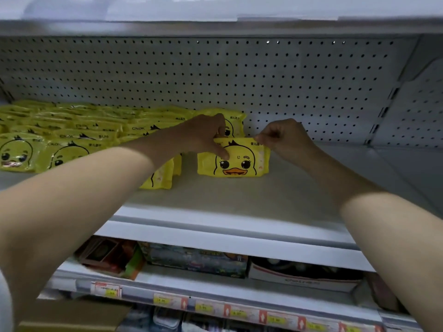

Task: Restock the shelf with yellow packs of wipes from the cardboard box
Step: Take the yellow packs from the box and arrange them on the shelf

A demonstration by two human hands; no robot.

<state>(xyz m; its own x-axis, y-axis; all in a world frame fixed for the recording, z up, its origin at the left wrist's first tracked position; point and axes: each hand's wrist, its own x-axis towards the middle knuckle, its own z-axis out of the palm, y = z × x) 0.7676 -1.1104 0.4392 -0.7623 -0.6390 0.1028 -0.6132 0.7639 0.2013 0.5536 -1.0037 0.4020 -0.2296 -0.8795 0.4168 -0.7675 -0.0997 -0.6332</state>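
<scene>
Two corners pinched: your left hand [208,137] and right hand [285,137] hold the yellow pack of wipes [239,164] upright, frame centre, on the shelf [239,197]. Slide it flush beside the stocked packs [72,130] at left.

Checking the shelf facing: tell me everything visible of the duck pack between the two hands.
The duck pack is a glossy yellow soft pouch printed with a cartoon duck face and orange beak. It stands upright on the shelf, face forward. The left hand grips its top-left corner; the right hand pinches its top-right edge.
</scene>
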